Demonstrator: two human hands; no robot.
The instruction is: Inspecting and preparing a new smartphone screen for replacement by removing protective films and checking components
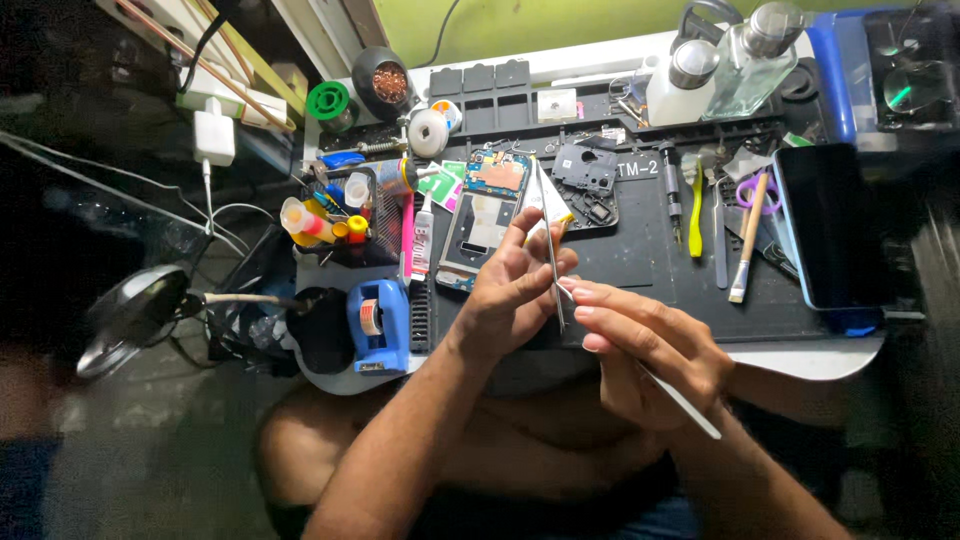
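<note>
My left hand (512, 283) pinches a small white, flat piece (548, 208) between thumb and fingertips, just above an opened phone (478, 222) with its circuit board exposed. My right hand (648, 345) grips metal tweezers (553, 255) like a pen. Their long tips run up past my left fingers toward the white piece, and the back end sticks out below my wrist. Both hands hover over the dark work mat (660, 275), close to the table's front edge.
A black phone back part (588, 180) lies behind the opened phone. A blue tape dispenser (378, 325) stands at left beside glue bottles (318, 222). Brush (747, 240), yellow tool (695, 215) and a dark phone (828, 225) lie right. Clear bottles (740, 65) stand at the back.
</note>
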